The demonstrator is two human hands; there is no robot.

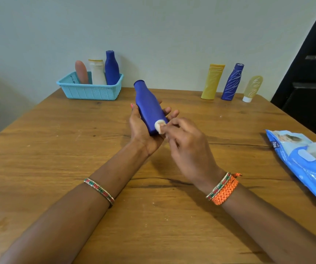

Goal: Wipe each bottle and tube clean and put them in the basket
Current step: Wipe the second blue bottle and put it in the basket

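Note:
My left hand [141,128] grips a blue bottle [148,103] above the middle of the table, its cap end tilted away from me. My right hand [187,143] pinches a small white wipe [160,127] against the bottle's near end. The turquoise basket [88,91] stands at the back left with a pink tube [81,71], a white bottle [97,71] and a blue bottle [111,67] upright in it. At the back right stand a yellow bottle [212,81], a marked blue bottle [232,82] and a pale yellow tube [252,88].
A blue pack of wet wipes [303,164] lies at the table's right edge with a wipe sticking out of its opening. The wooden table [58,149] meets a pale wall at the back. A dark shelf unit [309,73] stands at the far right.

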